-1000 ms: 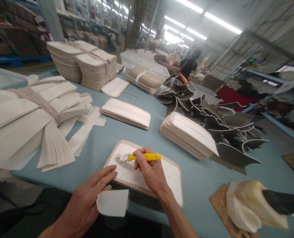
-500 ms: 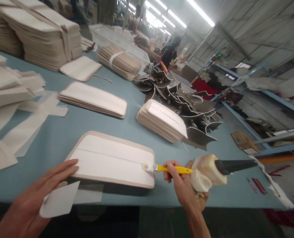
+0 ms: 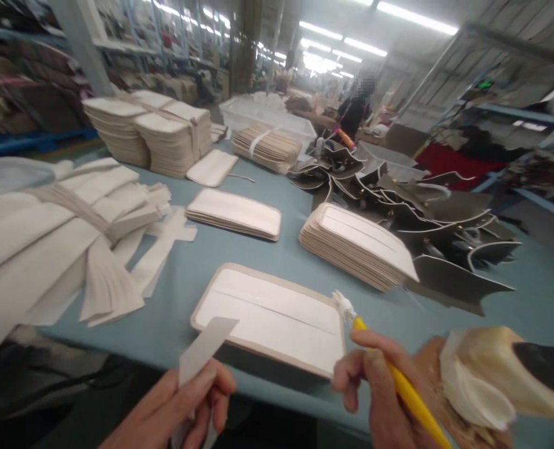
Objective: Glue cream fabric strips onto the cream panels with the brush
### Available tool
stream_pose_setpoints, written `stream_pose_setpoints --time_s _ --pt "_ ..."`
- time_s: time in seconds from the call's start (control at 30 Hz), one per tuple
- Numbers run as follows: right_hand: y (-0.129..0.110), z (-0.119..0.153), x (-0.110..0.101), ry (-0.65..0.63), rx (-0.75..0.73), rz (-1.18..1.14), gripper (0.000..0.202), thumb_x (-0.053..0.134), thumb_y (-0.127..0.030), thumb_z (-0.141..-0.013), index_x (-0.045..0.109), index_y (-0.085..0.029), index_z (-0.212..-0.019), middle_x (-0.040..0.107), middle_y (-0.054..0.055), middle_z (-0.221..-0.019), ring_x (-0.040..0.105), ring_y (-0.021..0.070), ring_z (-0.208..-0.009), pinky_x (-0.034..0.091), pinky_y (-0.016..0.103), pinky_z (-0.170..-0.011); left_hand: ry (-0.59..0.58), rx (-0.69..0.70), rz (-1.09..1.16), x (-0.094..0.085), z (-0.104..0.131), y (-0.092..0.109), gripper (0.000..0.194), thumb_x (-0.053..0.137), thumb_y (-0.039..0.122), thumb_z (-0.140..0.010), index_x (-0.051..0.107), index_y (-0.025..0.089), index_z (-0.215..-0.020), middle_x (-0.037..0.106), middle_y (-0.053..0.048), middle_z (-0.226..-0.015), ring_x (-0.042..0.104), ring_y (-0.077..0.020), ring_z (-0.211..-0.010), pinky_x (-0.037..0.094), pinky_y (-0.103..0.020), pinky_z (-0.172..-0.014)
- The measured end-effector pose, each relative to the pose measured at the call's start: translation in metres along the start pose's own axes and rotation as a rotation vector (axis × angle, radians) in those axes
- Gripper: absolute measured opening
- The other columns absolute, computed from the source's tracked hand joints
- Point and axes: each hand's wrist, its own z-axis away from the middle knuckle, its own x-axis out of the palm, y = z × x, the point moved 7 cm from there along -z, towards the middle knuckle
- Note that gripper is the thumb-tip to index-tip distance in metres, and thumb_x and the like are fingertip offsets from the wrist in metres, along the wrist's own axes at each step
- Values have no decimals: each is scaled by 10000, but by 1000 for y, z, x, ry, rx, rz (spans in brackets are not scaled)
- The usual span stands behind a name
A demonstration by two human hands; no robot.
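Note:
My left hand (image 3: 190, 399) is closed on a white strip (image 3: 206, 346), whose upper end stands over the near left edge of a white panel. That panel (image 3: 267, 318) has a beige border and a thin line along its middle, and lies near the table's front edge. My right hand (image 3: 380, 380) grips a yellow-handled brush (image 3: 408, 390). White paste coats the bristles, which are by the panel's far right corner; whether they touch it I cannot tell. Right of that hand a cream container (image 3: 487, 368) with a dark nozzle lies tilted.
Stacked panels (image 3: 356, 249) sit behind the worked one, with a thinner stack (image 3: 233, 215) to their left. Dark curved pieces (image 3: 398, 206) are heaped at back right. Bundled white strips (image 3: 71, 231) cover the left side. A person (image 3: 354, 106) is in the background.
My left hand has left the panel's edge and now holds the white strip upright. The brush has come off the panel's right part and turned, bristles pointing away. The view has swung left.

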Motion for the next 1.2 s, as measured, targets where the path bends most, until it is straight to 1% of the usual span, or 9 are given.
stream_pose_setpoints --time_s 0.17,0.3,0.4,0.47,0.57,0.73,0.9,1.03,1.2 --pt "-14 2 69 -317 -35 157 174 657 -398 -997 695 -236 -949 768 27 -865 652 141 -664 499 233 -612 -266 -134 197 32 6 -7 522 631 704 -894 677 184 -903 510 42 -579 268 -34 -440 272 -165 -436" --pt "-21 -5 95 -377 53 102 224 771 -341 -829 577 -247 -891 757 50 -1131 692 202 -979 497 287 -805 -446 -152 236 42 9 -7 481 607 652 -932 688 177 -927 517 28 -582 258 -40 -432 226 -173 -419" --pt "-26 -13 109 -419 95 35 346 815 -349 -747 517 -254 -895 731 58 -1140 662 236 -1080 473 332 -891 -538 -148 208 52 11 -6 464 612 622 -941 699 167 -947 525 19 -585 258 -44 -429 218 -174 -402" --pt "-27 -17 117 -480 119 -22 363 813 -357 -756 494 -256 -897 714 42 -1088 647 225 -1058 475 329 -889 -591 -148 203 59 13 -4 453 612 605 -948 702 161 -945 505 25 -573 257 -44 -428 229 -166 -397" --pt "-25 -18 123 -541 110 -90 289 746 -328 -837 468 -261 -877 618 -36 -870 574 153 -803 466 262 -733 -660 -161 220 64 12 -1 440 610 586 -955 700 156 -953 529 21 -587 271 -41 -421 290 -152 -396" --pt "-32 -22 102 -407 -68 77 231 654 -282 -947 454 -257 -834 482 -71 -747 442 119 -643 394 234 -610 -615 -84 175 58 -2 3 536 758 603 -832 644 195 -1159 655 4 -787 497 -58 -467 456 -182 -461" --pt "-46 -37 61 -177 -180 222 210 653 -299 -964 471 -260 -869 486 -66 -761 471 125 -653 413 236 -622 -465 36 -45 39 -16 2 526 742 647 -833 649 175 -1045 686 -29 -894 609 -93 -602 500 -206 -578" --pt "-38 -42 27 -63 -127 254 248 683 -381 -959 478 -262 -887 469 -67 -760 483 132 -641 437 245 -608 -325 18 -88 16 -21 -9 526 680 676 -875 622 195 -1080 698 -26 -899 597 -101 -587 492 -213 -547" --pt "-12 -31 -13 106 -9 295 361 727 -520 -929 487 -254 -882 515 -63 -755 509 131 -612 426 252 -575 -162 -20 -156 -12 -15 -13 520 650 700 -886 613 183 -927 642 9 -703 572 -106 -562 476 -215 -572"
